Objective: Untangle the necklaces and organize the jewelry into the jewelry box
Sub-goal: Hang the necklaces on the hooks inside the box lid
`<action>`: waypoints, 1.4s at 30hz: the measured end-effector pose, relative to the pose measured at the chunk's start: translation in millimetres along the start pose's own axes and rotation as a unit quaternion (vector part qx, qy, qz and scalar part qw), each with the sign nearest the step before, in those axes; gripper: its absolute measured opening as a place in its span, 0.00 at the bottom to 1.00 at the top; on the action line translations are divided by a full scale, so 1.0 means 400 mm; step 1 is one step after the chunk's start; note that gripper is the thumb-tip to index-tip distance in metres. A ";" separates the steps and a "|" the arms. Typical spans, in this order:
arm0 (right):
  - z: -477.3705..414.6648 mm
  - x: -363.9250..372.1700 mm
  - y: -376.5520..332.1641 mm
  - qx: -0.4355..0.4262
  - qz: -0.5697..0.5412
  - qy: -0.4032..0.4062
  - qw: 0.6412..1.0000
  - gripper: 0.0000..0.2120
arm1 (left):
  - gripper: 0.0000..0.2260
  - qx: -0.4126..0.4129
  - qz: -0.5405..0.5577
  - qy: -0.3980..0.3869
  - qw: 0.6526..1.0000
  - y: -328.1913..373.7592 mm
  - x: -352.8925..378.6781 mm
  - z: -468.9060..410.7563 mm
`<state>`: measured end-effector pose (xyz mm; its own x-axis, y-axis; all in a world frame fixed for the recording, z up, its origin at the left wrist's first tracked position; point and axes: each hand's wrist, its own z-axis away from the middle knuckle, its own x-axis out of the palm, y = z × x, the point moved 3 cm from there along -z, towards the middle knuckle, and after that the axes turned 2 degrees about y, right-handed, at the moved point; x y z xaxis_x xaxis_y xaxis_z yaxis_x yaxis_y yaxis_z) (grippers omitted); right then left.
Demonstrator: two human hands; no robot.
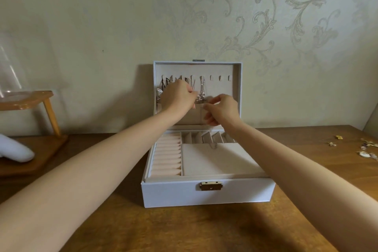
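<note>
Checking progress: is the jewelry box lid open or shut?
Open. The lid stands upright, its hooks and the tray below exposed.

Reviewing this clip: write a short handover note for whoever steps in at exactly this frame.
Hands: left hand and right hand both pinch the silver necklace, which hangs from a hook in the jewelry box lid.
Done: several hung necklaces fill the hooks to its left.
Also: a thin chain lies on the flat pad in the tray.
Left: settle the silver necklace, then sort the loose jewelry on the table at right. Three empty hooks and the ring rolls are free.
</note>
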<state>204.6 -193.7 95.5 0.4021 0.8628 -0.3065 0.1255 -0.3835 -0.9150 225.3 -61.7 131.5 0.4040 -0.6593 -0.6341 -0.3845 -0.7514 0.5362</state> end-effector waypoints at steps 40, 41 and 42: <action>0.046 -0.020 0.036 0.040 0.050 -0.078 0.995 0.08 | 0.21 0.200 0.040 -0.161 0.966 -0.049 0.101 0.080; 0.043 -0.022 0.036 0.037 0.061 -0.080 0.994 0.07 | 0.22 0.202 0.034 -0.157 0.966 -0.051 0.102 0.082; 0.039 -0.026 0.037 0.035 0.074 -0.082 0.993 0.07 | 0.22 0.206 0.027 -0.152 0.966 -0.053 0.104 0.084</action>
<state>188.0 -203.3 81.0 0.2584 0.8427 -0.4724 0.0104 -0.4914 -0.8709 222.4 -72.3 75.0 0.1367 -0.6115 -0.7793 -0.7206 -0.6012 0.3454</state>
